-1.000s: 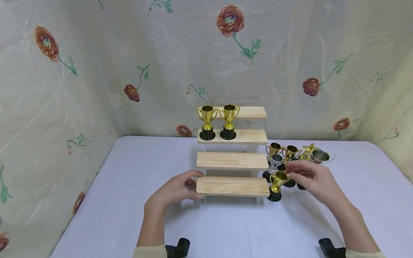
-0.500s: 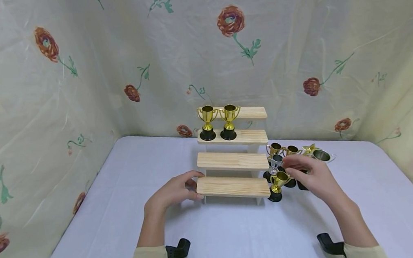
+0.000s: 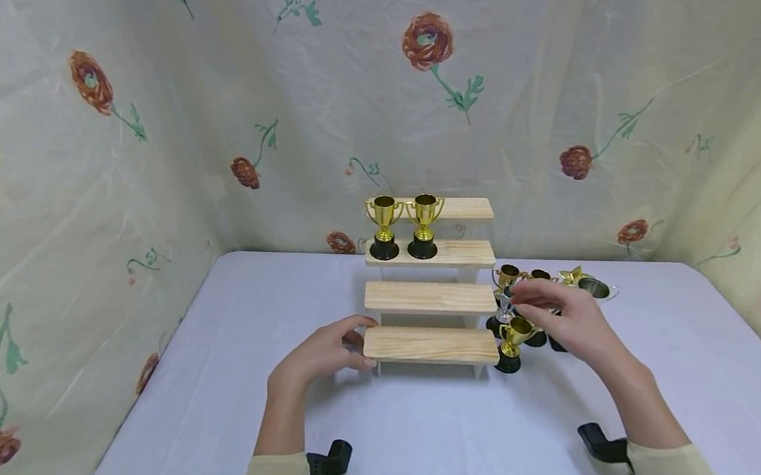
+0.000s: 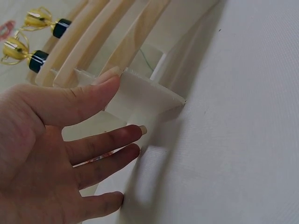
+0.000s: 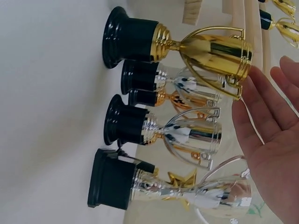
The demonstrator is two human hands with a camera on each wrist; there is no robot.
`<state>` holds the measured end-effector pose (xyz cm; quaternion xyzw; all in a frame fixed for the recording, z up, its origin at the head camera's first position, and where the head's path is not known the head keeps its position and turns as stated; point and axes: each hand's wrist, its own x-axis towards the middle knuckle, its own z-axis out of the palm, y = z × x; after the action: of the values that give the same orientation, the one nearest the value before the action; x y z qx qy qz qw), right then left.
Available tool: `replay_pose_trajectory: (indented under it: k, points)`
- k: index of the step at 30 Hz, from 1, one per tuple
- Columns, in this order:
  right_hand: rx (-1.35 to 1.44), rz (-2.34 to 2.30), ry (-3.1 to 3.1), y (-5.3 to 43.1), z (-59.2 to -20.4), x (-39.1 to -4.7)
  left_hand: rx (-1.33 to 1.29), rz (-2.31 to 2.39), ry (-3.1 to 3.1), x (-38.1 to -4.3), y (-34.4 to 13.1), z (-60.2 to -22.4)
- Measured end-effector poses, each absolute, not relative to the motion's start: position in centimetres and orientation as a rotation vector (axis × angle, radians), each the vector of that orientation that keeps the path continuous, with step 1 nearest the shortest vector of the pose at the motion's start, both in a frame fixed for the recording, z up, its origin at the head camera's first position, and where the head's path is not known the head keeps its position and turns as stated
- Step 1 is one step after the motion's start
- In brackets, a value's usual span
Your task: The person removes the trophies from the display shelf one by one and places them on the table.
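While the left hand touches the left end of the bottom step of a wooden display stand, thumb against the wood and fingers spread apart, the right hand hangs at cup height among trophies clustered just right of the stand. Its thumb and fingers are apart, fingertips close to a silver trophy cup; whether they touch it I cannot tell. Upright at the cluster's front is a gold trophy cup. Two matching gold cups stand on the third step up.
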<state>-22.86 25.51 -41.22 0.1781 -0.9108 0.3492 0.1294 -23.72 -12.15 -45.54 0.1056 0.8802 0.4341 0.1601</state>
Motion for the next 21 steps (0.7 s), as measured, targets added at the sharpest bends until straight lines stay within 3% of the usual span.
replay_pose_trajectory:
  k: [21]
  points:
    - [0.512, 1.067, -2.648, 23.6, -39.5, -25.0, 0.292, 1.233, 2.521, -23.8, -12.0, -45.6]
